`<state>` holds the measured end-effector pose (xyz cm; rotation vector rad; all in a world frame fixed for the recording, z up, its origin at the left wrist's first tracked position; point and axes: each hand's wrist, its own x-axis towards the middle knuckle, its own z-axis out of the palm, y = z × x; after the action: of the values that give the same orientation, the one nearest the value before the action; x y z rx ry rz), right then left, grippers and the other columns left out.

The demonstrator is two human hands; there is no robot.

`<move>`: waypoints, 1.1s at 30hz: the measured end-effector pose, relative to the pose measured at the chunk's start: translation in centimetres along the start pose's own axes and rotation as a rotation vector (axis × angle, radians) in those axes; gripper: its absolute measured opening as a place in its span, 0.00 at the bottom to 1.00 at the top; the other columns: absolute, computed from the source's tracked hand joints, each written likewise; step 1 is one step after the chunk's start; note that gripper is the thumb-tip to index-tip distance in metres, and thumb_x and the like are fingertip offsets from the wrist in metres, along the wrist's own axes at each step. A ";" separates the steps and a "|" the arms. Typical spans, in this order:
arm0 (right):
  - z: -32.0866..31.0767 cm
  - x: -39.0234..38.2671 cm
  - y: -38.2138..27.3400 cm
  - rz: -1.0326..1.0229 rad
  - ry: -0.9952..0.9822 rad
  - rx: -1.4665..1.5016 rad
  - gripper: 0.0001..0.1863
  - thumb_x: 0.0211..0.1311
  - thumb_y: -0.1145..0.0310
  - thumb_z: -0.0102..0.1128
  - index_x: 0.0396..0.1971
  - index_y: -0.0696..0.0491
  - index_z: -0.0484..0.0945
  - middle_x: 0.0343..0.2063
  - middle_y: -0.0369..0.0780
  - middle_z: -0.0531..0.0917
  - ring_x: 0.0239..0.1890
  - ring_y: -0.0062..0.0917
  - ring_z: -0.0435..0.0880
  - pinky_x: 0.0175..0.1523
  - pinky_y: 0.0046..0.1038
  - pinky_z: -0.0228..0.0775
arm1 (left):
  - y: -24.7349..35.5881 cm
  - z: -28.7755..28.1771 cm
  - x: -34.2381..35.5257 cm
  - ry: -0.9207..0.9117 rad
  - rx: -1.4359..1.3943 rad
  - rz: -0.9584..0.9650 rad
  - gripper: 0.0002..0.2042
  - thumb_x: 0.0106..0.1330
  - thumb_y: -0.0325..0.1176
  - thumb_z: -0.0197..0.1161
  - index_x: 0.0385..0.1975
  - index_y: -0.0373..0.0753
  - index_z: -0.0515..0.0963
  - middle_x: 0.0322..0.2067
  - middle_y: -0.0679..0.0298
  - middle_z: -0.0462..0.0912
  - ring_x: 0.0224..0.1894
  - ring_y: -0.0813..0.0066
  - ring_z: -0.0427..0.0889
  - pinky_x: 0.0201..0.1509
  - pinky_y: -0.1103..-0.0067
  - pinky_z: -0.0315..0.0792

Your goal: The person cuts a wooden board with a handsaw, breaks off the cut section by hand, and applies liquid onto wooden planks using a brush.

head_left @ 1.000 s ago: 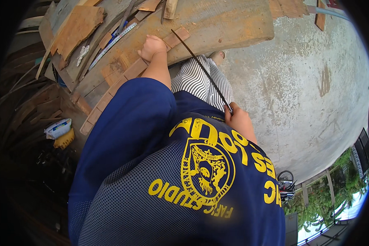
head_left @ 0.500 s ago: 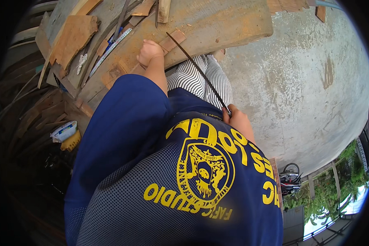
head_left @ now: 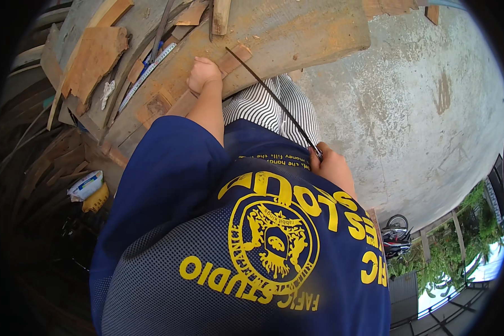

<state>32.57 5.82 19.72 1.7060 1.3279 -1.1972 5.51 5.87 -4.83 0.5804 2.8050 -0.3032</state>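
Observation:
My left hand [head_left: 203,76] is closed over a narrow wooden strip [head_left: 238,57], pressing it on the broad plank [head_left: 302,42]. One end of the strip sticks out past my fingers. My right hand [head_left: 331,169], nearer to my body and to the right, is wrapped round the handle of a handsaw. Thin and dark, the handsaw's blade [head_left: 271,96] appears almost edge-on and slants away from that hand, its far end at the strip beside my left fist. Whether its teeth are in the wood cannot be made out. My right fingers hide most of the handle.
A measuring tape [head_left: 149,74] lies along the plank's left side, near a crumpled white scrap [head_left: 107,93] and rough wood offcuts [head_left: 98,56]. A white-and-yellow bag [head_left: 88,187] sits at the left. Concrete floor [head_left: 392,112] spreads to the right, with a motorcycle [head_left: 396,238] beyond.
My right hand has drawn the handsaw slightly back, toward my body and to the right. My left hand keeps its grip on the strip. The whole view has shifted a little.

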 end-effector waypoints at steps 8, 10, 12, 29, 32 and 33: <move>-0.2 0.8 3.5 -0.181 0.319 0.081 0.16 0.61 0.57 0.52 0.29 0.57 0.73 0.18 0.53 0.78 0.25 0.49 0.79 0.29 0.42 0.69 | -2.5 -0.7 -0.4 -0.173 -0.070 0.210 0.24 0.68 0.44 0.33 0.34 0.37 0.78 0.33 0.52 0.82 0.38 0.56 0.80 0.47 0.65 0.68; 0.2 2.5 4.3 -0.203 0.399 0.090 0.16 0.61 0.57 0.52 0.29 0.58 0.73 0.17 0.53 0.78 0.25 0.49 0.79 0.29 0.42 0.69 | -3.5 -0.8 -0.4 -0.172 -0.071 0.505 0.21 0.67 0.48 0.38 0.42 0.39 0.73 0.40 0.56 0.79 0.44 0.60 0.77 0.50 0.66 0.66; 0.5 4.9 4.8 -0.218 0.500 0.095 0.16 0.61 0.58 0.51 0.32 0.59 0.72 0.16 0.51 0.78 0.23 0.48 0.79 0.28 0.42 0.69 | -4.3 -1.9 -1.2 -0.139 -0.096 0.628 0.21 0.66 0.51 0.42 0.43 0.39 0.72 0.42 0.58 0.78 0.45 0.61 0.77 0.51 0.66 0.64; 3.1 24.3 -4.5 -0.522 0.548 0.655 0.24 0.50 0.68 0.58 0.43 0.67 0.63 0.32 0.56 0.78 0.38 0.47 0.78 0.44 0.37 0.68 | -9.1 -9.6 -7.9 -0.082 -0.016 0.866 0.19 0.43 0.28 0.64 0.35 0.37 0.65 0.33 0.53 0.76 0.41 0.54 0.75 0.46 0.65 0.69; 3.1 24.7 -5.8 -0.546 0.413 0.730 0.29 0.50 0.66 0.59 0.49 0.67 0.62 0.35 0.51 0.79 0.37 0.38 0.79 0.44 0.33 0.70 | -9.9 -10.3 -8.9 -0.075 -0.075 0.888 0.20 0.44 0.28 0.65 0.35 0.36 0.64 0.35 0.52 0.75 0.43 0.53 0.74 0.48 0.66 0.68; 3.3 24.2 -6.0 -0.547 0.420 0.720 0.29 0.50 0.66 0.59 0.49 0.67 0.62 0.35 0.51 0.79 0.37 0.38 0.79 0.44 0.33 0.70 | -10.3 -10.3 -9.3 -0.102 -0.085 0.879 0.20 0.44 0.28 0.65 0.36 0.36 0.64 0.36 0.52 0.74 0.44 0.53 0.74 0.48 0.66 0.68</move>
<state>27.58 13.21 -3.80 2.2603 1.8398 -1.8650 7.37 -4.10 9.20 1.6065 2.1730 -0.0247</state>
